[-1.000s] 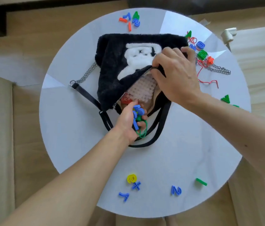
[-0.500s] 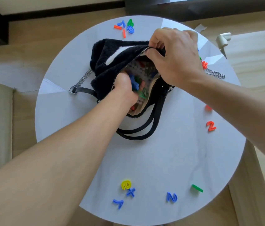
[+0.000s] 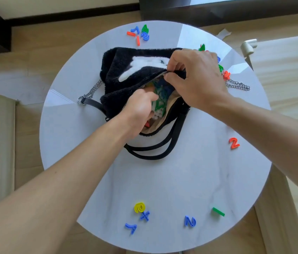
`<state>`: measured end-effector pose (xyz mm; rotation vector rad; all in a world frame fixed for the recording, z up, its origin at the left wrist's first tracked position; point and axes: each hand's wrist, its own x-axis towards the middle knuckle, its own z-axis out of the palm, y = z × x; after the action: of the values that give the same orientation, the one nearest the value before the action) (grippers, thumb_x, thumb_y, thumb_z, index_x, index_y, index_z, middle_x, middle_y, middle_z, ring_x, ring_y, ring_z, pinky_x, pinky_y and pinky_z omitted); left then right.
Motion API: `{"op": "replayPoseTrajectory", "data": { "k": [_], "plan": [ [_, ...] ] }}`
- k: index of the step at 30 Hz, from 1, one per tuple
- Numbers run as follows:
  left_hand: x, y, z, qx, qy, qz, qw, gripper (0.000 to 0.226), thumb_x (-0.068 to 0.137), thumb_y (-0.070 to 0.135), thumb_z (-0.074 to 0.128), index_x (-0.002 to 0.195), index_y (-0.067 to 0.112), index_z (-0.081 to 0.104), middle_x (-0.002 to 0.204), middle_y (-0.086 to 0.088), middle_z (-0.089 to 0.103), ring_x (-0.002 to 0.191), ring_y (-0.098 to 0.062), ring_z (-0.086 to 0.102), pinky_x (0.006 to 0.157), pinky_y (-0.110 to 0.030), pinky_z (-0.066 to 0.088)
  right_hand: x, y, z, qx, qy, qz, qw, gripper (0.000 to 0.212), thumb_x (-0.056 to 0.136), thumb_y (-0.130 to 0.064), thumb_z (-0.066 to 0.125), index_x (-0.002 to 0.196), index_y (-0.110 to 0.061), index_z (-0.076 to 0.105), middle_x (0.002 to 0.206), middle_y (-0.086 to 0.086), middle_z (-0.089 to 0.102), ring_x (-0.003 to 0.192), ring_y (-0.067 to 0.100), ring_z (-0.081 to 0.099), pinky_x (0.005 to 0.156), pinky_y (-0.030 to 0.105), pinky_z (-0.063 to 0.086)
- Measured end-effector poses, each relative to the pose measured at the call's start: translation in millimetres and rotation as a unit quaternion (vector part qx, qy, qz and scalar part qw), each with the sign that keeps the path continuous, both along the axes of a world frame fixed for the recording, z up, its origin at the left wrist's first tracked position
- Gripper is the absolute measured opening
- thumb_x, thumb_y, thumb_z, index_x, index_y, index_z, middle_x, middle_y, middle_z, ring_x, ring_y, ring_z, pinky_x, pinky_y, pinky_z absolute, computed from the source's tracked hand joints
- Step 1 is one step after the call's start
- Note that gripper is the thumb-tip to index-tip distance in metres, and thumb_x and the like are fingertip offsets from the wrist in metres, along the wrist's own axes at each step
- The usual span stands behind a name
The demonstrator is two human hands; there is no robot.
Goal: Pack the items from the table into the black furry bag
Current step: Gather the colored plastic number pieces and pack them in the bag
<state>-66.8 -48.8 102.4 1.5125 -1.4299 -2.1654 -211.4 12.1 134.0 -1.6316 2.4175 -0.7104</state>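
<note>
Reaching deeper than before, the left hand (image 3: 140,109) is inside the black furry bag (image 3: 126,70) on the bench (image 3: 162,180), grip hidden, while the right hand (image 3: 195,77) pinches its rim open, so packing moves on.

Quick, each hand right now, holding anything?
Left hand: inside the black furry bag, grip cannot be told.
Right hand: pinching the bag's zipper edge.

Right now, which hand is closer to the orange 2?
Right. The right hand, pinching the bag rim, is up-left of the orange 2; the left hand, in the bag, is farther left.
</note>
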Motion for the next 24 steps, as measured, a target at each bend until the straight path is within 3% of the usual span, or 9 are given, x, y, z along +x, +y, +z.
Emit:
{"op": "replayPoseTrajectory", "data": {
  "k": [2, 4, 9, 14, 17, 20, 24],
  "plan": [
    [11, 10, 0, -0.069, -0.030, -0.056, 0.996, 0.028, 0.097, 0.008, 0.043, 0.103, 0.016, 0.069, 0.119, -0.012, 0.070, 0.115, -0.026, 0.064, 0.106, -0.046, 0.048, 6, 9, -7, 0.013, 0.006, 0.017, 1.000, 0.008, 0.092, -0.032, 0.064, 0.092, -0.024, 0.065, 0.092, -0.011, 0.058, 0.091, 0.014, 0.051, 0.097, 0.038, 0.031],
    [29, 24, -2, -0.121, -0.058, -0.085, 0.987, 0.033, 0.097, 0.011, 0.043, 0.116, 0.017, 0.070, 0.121, 0.000, 0.069, 0.115, -0.014, 0.063, 0.105, -0.040, 0.049, 16, 20, -16, 0.035, 0.016, 0.035, 0.999, 0.006, 0.091, -0.029, 0.064, 0.092, -0.023, 0.064, 0.093, -0.012, 0.056, 0.095, 0.017, 0.054, 0.100, 0.039, 0.031],
    [94, 77, -27, -0.211, -0.122, -0.164, 0.956, 0.026, 0.096, 0.021, 0.053, 0.116, 0.023, 0.068, 0.114, 0.014, 0.069, 0.101, 0.007, 0.061, 0.083, -0.009, 0.046, 38, 46, -39, 0.088, 0.053, 0.051, 0.993, 0.009, 0.092, -0.014, 0.057, 0.094, -0.017, 0.065, 0.095, -0.002, 0.063, 0.099, 0.023, 0.055, 0.105, 0.038, 0.030],
    [169, 120, -60, -0.291, -0.158, -0.327, 0.885, 0.030, 0.092, 0.017, 0.061, 0.122, 0.014, 0.062, 0.121, 0.001, 0.055, 0.117, -0.016, 0.050, 0.095, -0.035, 0.048, 69, 88, -61, 0.131, 0.054, 0.061, 0.988, 0.026, 0.086, -0.005, 0.056, 0.110, -0.012, 0.064, 0.110, 0.006, 0.059, 0.104, 0.029, 0.052, 0.101, 0.039, 0.035],
    [200, 128, -68, -0.402, -0.133, -0.370, 0.827, 0.042, 0.086, 0.029, 0.065, 0.125, 0.013, 0.058, 0.120, -0.001, 0.049, 0.113, -0.022, 0.051, 0.078, -0.035, 0.053, 96, 136, -74, 0.128, -0.043, 0.057, 0.989, 0.029, 0.084, -0.006, 0.062, 0.114, -0.008, 0.062, 0.112, 0.010, 0.056, 0.094, 0.030, 0.054, 0.083, 0.042, 0.045],
    [224, 135, -74, -0.430, -0.136, -0.425, 0.785, 0.063, 0.077, 0.044, 0.070, 0.130, 0.017, 0.050, 0.118, 0.000, 0.042, 0.098, -0.021, 0.053, 0.064, -0.032, 0.053, 126, 205, -89, 0.224, -0.131, 0.046, 0.965, 0.035, 0.089, -0.026, 0.068, 0.121, -0.015, 0.058, 0.114, 0.002, 0.053, 0.080, 0.025, 0.057, 0.066, 0.039, 0.049],
    [246, 148, -87, -0.387, -0.175, -0.575, 0.699, 0.103, 0.064, 0.044, 0.084, 0.145, 0.025, 0.023, 0.125, -0.001, 0.035, 0.082, -0.016, 0.043, 0.053, -0.035, 0.055, 161, 286, -104, 0.379, -0.092, 0.079, 0.917, 0.039, 0.083, -0.041, 0.071, 0.114, -0.021, 0.057, 0.105, -0.003, 0.049, 0.076, 0.017, 0.052, 0.058, 0.031, 0.040]
  ]
}}
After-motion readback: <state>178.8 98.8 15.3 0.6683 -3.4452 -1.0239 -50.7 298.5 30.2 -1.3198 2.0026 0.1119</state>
